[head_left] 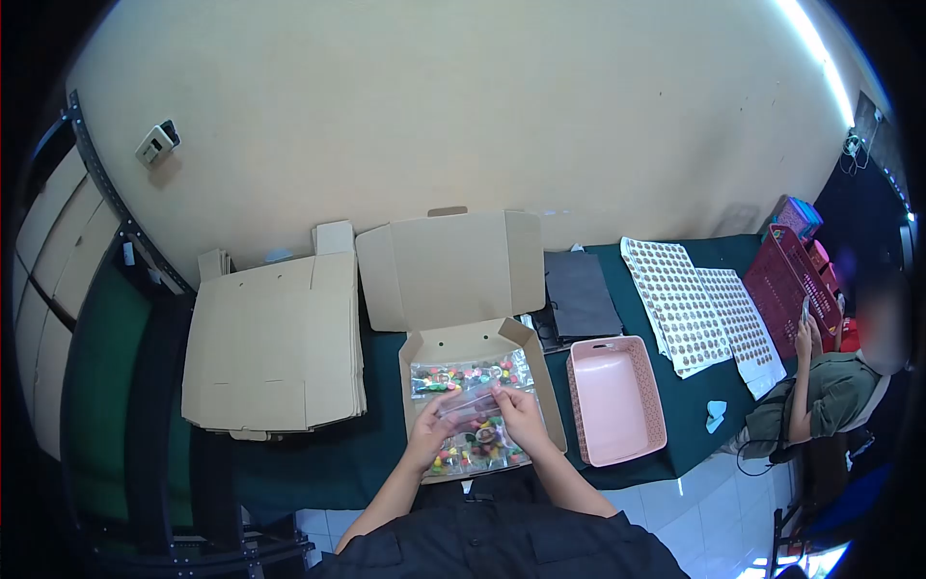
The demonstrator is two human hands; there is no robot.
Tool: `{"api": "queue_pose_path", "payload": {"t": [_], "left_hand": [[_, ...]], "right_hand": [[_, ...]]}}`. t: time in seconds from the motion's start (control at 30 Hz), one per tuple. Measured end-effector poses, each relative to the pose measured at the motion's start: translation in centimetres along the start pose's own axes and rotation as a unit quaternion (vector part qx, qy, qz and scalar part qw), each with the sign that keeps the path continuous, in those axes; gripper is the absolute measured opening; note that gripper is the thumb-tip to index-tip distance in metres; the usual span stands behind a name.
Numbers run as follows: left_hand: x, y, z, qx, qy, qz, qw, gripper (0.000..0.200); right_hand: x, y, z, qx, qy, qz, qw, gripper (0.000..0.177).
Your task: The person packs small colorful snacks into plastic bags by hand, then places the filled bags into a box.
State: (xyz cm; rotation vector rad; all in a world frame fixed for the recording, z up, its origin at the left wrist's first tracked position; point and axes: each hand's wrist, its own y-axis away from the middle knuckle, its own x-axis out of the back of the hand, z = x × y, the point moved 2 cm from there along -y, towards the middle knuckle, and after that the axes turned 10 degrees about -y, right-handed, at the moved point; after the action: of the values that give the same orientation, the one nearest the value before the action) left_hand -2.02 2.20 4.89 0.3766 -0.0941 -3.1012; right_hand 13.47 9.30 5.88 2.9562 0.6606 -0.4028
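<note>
My left hand (431, 431) and my right hand (522, 419) are over an open cardboard box (553, 417). Between them a clear plastic bag (470, 401) is stretched, pinched at its right side by my right fingers and held at its left by my left fingers. Inside the box, clear packets (463, 461) with small pieces in red, yellow, green and dark colours lie flat. Another such packet (434, 375) lies toward the back of the box. The raised box lid (450, 270) leans toward the wall. What the pieces are, I cannot make out.
A stack of flattened cardboard (270, 347) lies left of the box. To the right are a pink plastic basket (617, 405), dark folders (584, 294), sticker sheets (675, 304) and a dark red crate (786, 280). A seated person (834, 396) at far right holds a phone.
</note>
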Motion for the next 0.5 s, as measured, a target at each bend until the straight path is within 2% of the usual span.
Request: {"api": "queue_pose_path", "payload": {"t": [0.03, 0.1, 0.13, 0.17, 0.23, 0.3, 0.4, 0.5], "left_hand": [[-0.4, -0.1, -0.3, -0.017, 0.007, -0.002, 1.0, 0.035], [-1.4, -0.5, -1.1, -0.052, 0.022, -0.008, 0.998, 0.041], [-2.0, -0.7, -1.5, -0.102, -0.056, 0.046, 0.992, 0.039], [-1.8, -0.7, -1.8, -0.101, -0.055, 0.048, 0.992, 0.039], [-1.5, -0.3, -2.8, 0.125, -0.067, -0.035, 0.989, 0.044], [-1.4, -0.4, -3.9, 0.115, -0.032, -0.024, 0.993, 0.041], [-1.0, -0.7, -4.7, 0.111, -0.018, 0.073, 0.991, 0.033], [-0.7, -0.8, -5.4, 0.114, 0.022, 0.088, 0.989, 0.028]], "right_hand": [[-0.1, 0.0, 0.2, -0.001, -0.001, 0.0, 1.0, 0.032], [0.2, 0.1, 1.1, -0.043, -0.092, 0.09, 0.991, 0.032], [0.2, -0.1, 1.4, -0.029, -0.131, 0.119, 0.984, 0.031], [0.1, -0.1, 1.6, -0.03, -0.13, 0.119, 0.984, 0.031], [0.0, 0.0, 1.4, -0.009, -0.174, 0.152, 0.973, 0.031], [0.8, -0.3, 4.1, 0.006, -0.167, 0.144, 0.975, 0.029], [-0.2, 0.3, 4.6, -0.051, 0.001, 0.055, 0.997, 0.037], [-0.8, 0.5, 5.3, -0.069, 0.056, 0.01, 0.996, 0.036]]}}
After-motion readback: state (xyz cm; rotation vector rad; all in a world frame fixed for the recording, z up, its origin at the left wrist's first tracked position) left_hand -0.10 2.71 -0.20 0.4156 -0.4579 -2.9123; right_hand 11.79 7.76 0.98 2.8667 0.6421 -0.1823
